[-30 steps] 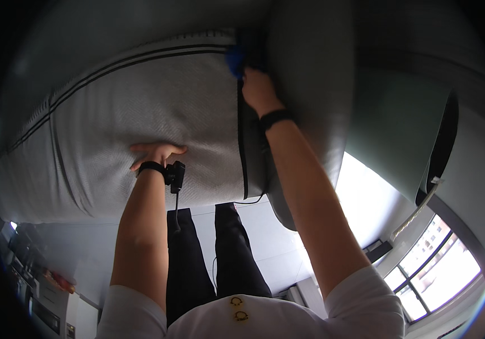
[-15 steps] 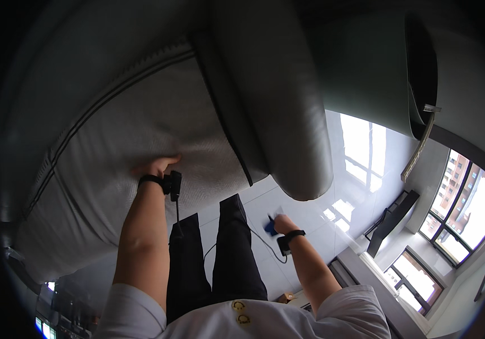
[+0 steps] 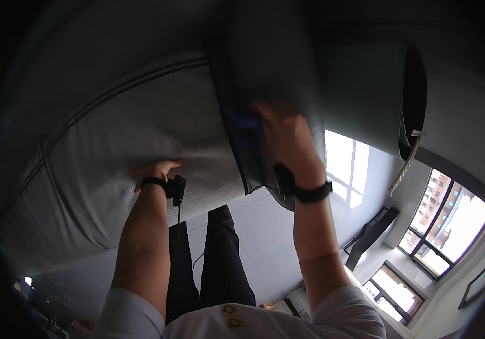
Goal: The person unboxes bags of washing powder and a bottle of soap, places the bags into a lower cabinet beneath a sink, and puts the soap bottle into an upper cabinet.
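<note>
My left hand point(image 3: 160, 168) lies on the grey upholstered cushion point(image 3: 157, 116) of what looks like a sofa, fingers outstretched and pressing creases into its surface. A black wristband with a small dark box is on that wrist. My right hand point(image 3: 290, 138), smeared by motion, is in front of the rounded grey armrest point(image 3: 276, 62) and closed on a blue object point(image 3: 243, 120). The blue object's kind is too blurred to make out. It appears beside the dark strip point(image 3: 230, 125) along the cushion's edge; whether it touches the strip, I cannot tell.
A grey-green curved piece point(image 3: 361, 93) stands right of the armrest, with a pale strip point(image 3: 405, 169) hanging beside it. Below is a shiny tiled floor point(image 3: 265, 237). A long black object point(image 3: 372, 237) lies near the windows point(image 3: 451, 220).
My right hand has risen from low over the floor, beside my legs, up to the armrest, carrying the blue object. My left hand stays on the cushion. The view has shifted slightly.
</note>
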Demonstrator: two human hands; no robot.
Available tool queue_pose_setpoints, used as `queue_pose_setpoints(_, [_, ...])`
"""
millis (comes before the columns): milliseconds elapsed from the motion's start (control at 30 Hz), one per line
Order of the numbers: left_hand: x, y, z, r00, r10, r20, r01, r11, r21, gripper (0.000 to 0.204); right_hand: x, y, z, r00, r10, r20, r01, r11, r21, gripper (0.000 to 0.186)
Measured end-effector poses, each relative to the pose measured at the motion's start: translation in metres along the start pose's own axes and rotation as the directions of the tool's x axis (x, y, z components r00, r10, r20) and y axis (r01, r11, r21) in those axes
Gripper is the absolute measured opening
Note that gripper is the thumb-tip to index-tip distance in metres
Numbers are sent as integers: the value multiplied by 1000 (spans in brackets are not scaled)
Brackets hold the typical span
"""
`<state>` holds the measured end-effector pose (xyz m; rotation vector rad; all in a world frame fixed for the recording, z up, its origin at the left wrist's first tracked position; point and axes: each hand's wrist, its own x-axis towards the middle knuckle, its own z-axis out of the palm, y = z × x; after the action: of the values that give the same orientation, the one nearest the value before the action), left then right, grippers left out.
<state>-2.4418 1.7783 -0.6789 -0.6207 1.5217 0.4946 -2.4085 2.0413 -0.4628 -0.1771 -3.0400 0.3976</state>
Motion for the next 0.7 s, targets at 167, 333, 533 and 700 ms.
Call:
queue_pose_setpoints(167, [-10, 4, 37, 999, -38, 35, 40, 997, -61, 98, 134, 61, 55, 937, 54, 345, 149, 832, -534, 29])
queue_pose_setpoints(333, [-20, -1, 54, 994, -106, 31, 109, 987, -116, 101, 117, 80, 88, 799, 163, 579, 375, 617, -692, 39])
queue_pose_setpoints(533, [-26, 9, 69, 989, -148, 29, 150, 982, -117, 105, 83, 84, 94, 584, 410, 700, 444, 561, -699, 44])
queue_pose_setpoints(700, [-24, 9, 60, 982, -191, -2, 190, 976, -107, 109, -58, 67, 92, 534, 138, 834, 510, 734, -448, 29])
